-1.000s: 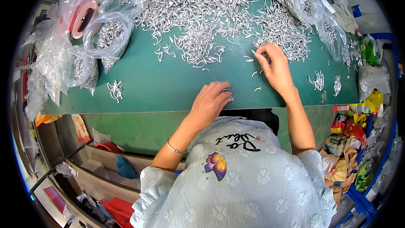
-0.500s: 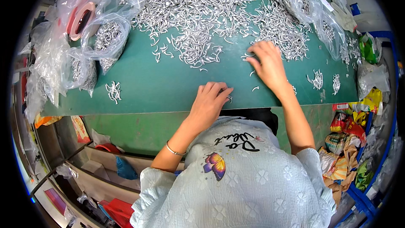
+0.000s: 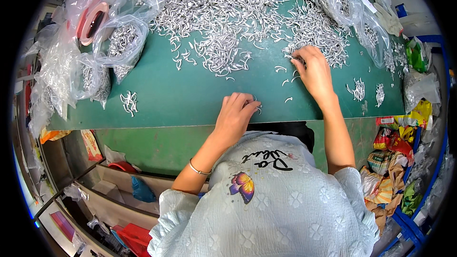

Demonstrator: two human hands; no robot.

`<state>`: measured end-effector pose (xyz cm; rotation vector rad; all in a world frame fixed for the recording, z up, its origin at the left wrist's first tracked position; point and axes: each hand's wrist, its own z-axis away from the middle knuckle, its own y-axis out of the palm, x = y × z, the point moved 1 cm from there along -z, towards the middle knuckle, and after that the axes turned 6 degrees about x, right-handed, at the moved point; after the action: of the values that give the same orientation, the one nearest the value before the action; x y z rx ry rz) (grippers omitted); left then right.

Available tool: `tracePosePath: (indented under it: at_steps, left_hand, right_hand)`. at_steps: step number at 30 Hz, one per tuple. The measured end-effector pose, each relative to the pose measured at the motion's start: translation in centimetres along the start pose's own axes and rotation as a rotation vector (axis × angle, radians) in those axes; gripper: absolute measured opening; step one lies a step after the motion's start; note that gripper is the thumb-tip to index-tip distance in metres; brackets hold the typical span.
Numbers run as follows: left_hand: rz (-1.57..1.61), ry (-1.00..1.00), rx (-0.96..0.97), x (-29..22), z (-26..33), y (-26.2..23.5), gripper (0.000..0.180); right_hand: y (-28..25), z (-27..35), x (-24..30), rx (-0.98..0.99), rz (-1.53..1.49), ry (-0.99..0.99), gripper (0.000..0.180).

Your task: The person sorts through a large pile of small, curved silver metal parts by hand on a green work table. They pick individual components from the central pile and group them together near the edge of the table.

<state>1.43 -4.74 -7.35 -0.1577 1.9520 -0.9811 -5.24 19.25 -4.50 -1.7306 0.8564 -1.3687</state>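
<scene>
A heap of small curved silver metal pieces (image 3: 223, 7) covers the far middle of a green table (image 3: 176, 100). Close to the front edge, my left hand (image 3: 233, 118) rests with curled fingers around a few of these pieces; their ends (image 3: 258, 108) poke out by the thumb and fingertips. My right hand (image 3: 314, 75) is at the near right edge of the heap, thumb and fingers bent together over pieces there. What lies between those fingertips is mostly hidden. Several loose pieces (image 3: 288, 99) are scattered between my two hands.
Small separate clusters lie at left (image 3: 128, 103) and right (image 3: 358, 89). Clear plastic bags of pieces (image 3: 123, 40) stand at the left, beside a pink-rimmed object (image 3: 94, 23). More bags (image 3: 342, 0) lie at the far right. Coloured packets (image 3: 385, 157) fill a blue-framed rack on the right.
My right hand has moved right, and its fingers have closed in at the heap's edge. More loose pieces show where it was. My left hand has barely shifted.
</scene>
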Motion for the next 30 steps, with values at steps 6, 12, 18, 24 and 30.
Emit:
tracePosePath:
  at_steps: [6,12,18,24,30]
  left_hand:
    - [0.009,-0.009,-0.009,0.0,0.1,0.0,0.023]
    - [-0.012,-0.021,-0.015,0.0,-0.1,0.0,0.023]
    - [-0.023,-0.03,0.002,0.0,-0.3,0.1,0.022]
    - [-0.023,-0.038,-0.002,-0.2,-0.2,0.1,0.021]
    - [-0.033,-0.043,-0.004,-0.2,-0.1,0.1,0.021]
  right_hand:
    - [1.2,0.7,1.5,0.108,0.143,-0.103,0.013]
    - [1.9,0.7,2.2,0.073,0.328,-0.167,0.016]
    - [2.3,1.2,3.0,0.032,0.297,-0.084,0.009]
    - [-5.0,4.8,-1.7,0.039,-0.023,0.103,0.007]
    - [-6.6,7.4,-4.8,0.298,-0.066,0.19,0.012]
